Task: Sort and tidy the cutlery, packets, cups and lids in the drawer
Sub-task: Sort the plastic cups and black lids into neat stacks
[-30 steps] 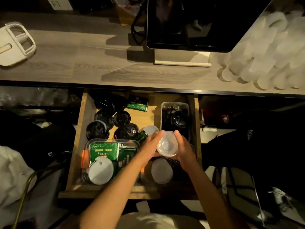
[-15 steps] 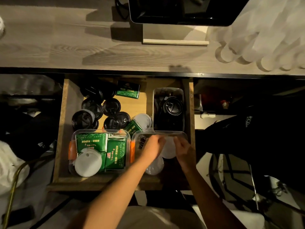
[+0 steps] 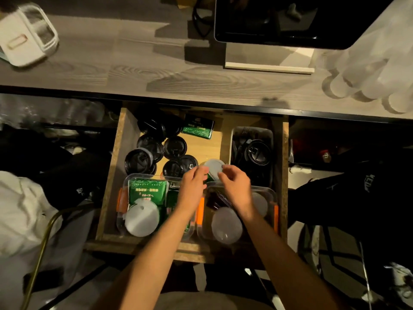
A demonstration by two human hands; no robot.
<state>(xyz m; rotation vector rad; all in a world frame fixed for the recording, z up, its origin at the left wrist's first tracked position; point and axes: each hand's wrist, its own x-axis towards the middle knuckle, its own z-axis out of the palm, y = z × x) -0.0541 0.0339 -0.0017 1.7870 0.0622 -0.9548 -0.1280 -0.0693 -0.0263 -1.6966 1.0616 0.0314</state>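
Note:
The wooden drawer (image 3: 111, 175) stands open. A white lid (image 3: 212, 167) lies mid-drawer beside a green packet. My right hand (image 3: 237, 186) pinches the lid's right edge. My left hand (image 3: 193, 184) hovers at its left edge with fingers loosely curled, holding nothing. Several black lids (image 3: 152, 151) lie at the back left, next to a green packet (image 3: 197, 129). The front left clear container (image 3: 127, 182) holds green packets and a white lid (image 3: 142, 217). Clear cups (image 3: 226, 224) and dark cutlery sit in the front right container (image 3: 271, 195). A clear bin (image 3: 251, 130) at the back right holds black cutlery and a black lid.
The wood-grain counter (image 3: 134, 70) overhangs the drawer's back. On it are a monitor (image 3: 290, 21) on a stand, stacked clear cups (image 3: 368, 74) at the right and a white container (image 3: 26, 36) at the far left. Dark bags flank the drawer.
Both hands set the clear cup into the front right container, then moved back and up to the white lid in the middle of the drawer.

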